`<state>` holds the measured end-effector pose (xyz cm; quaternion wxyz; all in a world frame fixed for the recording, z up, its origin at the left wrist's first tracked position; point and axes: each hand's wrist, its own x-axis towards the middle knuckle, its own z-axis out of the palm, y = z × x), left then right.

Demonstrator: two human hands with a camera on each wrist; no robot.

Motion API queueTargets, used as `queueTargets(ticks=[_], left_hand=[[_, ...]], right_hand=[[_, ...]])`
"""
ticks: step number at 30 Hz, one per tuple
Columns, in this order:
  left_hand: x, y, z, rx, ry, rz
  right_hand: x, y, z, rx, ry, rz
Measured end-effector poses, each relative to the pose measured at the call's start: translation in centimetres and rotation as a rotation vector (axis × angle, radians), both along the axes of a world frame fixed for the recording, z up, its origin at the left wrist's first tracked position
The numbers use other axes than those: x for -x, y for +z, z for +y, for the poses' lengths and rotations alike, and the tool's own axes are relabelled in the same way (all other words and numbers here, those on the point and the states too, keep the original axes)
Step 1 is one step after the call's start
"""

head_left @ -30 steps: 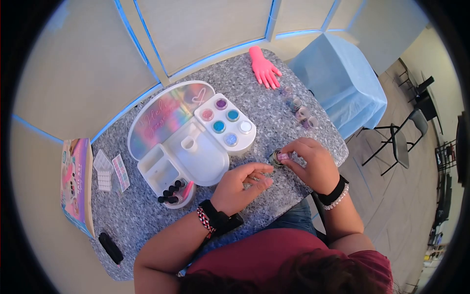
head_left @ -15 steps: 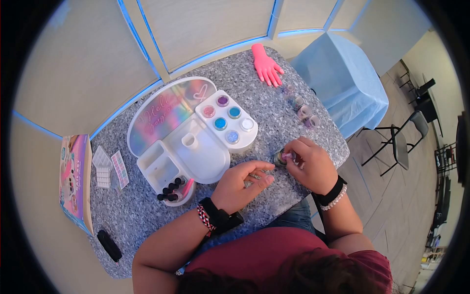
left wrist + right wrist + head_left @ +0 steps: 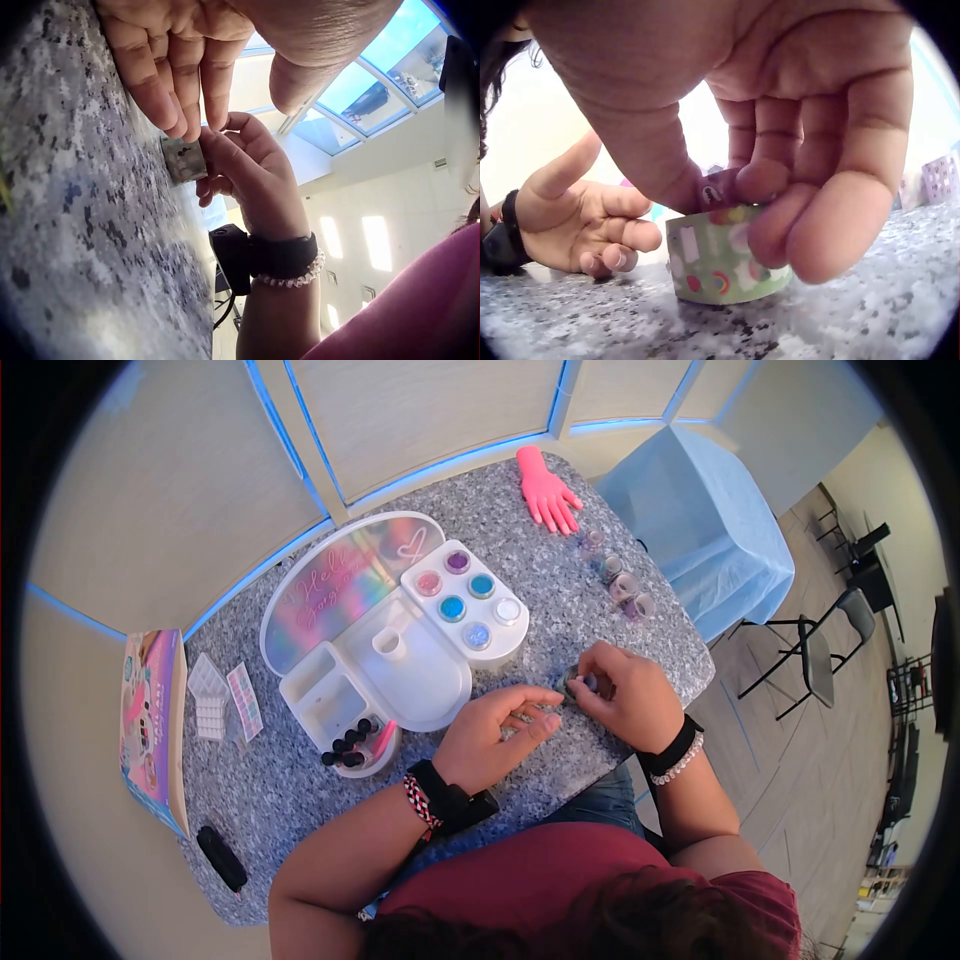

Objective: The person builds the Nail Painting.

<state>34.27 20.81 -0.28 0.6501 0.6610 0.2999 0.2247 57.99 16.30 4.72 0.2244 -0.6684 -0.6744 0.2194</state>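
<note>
My right hand (image 3: 638, 702) pinches a small purplish-pink printed roll (image 3: 718, 190) between thumb and fingers. It sits right at the top opening of a green roll of tape (image 3: 709, 262) printed with rainbows and clouds. The green roll stands upright on the speckled table (image 3: 622, 319), and some of my right fingertips overlap its side. Most of the small roll is hidden behind the fingers. My left hand (image 3: 495, 732) hovers close by on the left, fingers loosely extended and holding nothing.
A white nail-art station (image 3: 405, 680) with several glitter pots stands left of my hands. Several clear jars (image 3: 625, 588) and a pink practice hand (image 3: 546, 497) lie farther back. At the left are a box (image 3: 152, 730), sticker sheets (image 3: 245, 702) and a black pouch (image 3: 221, 857).
The small roll has turned in my right fingers; its pink side showed before, and now it looks purplish. My right hand shifts slightly, while the left barely moves. The head view drifts a little.
</note>
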Motion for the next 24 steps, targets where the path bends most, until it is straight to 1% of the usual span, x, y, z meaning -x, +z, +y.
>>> queueTargets(ticks=[1, 5, 7, 8, 10, 11, 13, 14, 16, 17, 19, 20, 21, 22, 23, 24], left_hand=[[0.0, 0.1, 0.0, 0.005, 0.001, 0.000], [0.1, 0.3, 0.0, 0.015, -0.004, 0.004], [0.0, 0.4, 0.0, 0.025, -0.007, 0.001], [0.0, 0.4, 0.1, 0.036, -0.010, -0.003], [0.0, 0.2, 0.0, 0.037, 0.002, 0.009], [0.0, 0.2, 0.0, 0.038, 0.014, 0.020], [0.1, 0.4, 0.0, 0.037, 0.011, 0.030], [0.1, 0.5, 0.0, 0.035, 0.007, 0.038], [0.0, 0.4, 0.0, 0.033, 0.009, 0.017], [0.0, 0.3, -0.1, 0.030, 0.016, -0.004], [-0.1, 0.6, -0.4, 0.004, 0.022, -0.012], [0.0, 0.9, -0.5, -0.024, 0.029, -0.018], [0.0, 1.3, -0.7, -0.028, 0.046, -0.013], [-0.1, 1.9, -0.8, -0.342, 0.064, 0.004], [-0.1, 2.5, -0.9, -0.658, 0.084, 0.033], [0.0, 3.4, -1.2, -0.664, 0.112, 0.060]], right_hand=[[0.2, 0.2, 0.0, 0.041, -0.030, -0.002], [-0.5, -0.8, 0.0, 0.024, -0.010, -0.026], [-0.8, -1.5, -0.2, -0.085, 0.086, -0.081], [-0.9, -1.5, -0.4, -0.085, 0.085, -0.080], [-0.8, -1.4, -0.6, -0.325, 0.119, -0.158], [-0.5, -1.2, -0.9, -0.325, 0.118, -0.154], [0.3, -0.5, -1.4, -0.440, 0.116, -0.135], [0.2, -0.7, -1.6, -0.440, 0.114, -0.135], [-0.4, -1.7, -1.8, -0.386, 0.204, -0.164], [-0.9, -2.3, -1.7, -0.385, 0.205, -0.166], [-1.5, -3.0, -1.3, -0.316, 0.196, -0.024], [-1.5, -2.7, -1.3, -0.318, 0.209, -0.020], [-1.3, -2.2, -1.4, -0.208, 0.142, 0.054], [-0.8, -1.7, -1.3, -0.100, 0.081, 0.129], [-0.6, -1.3, -1.2, -0.108, 0.108, 0.142], [-0.6, -1.0, -1.2, -0.067, 0.068, 0.303]])
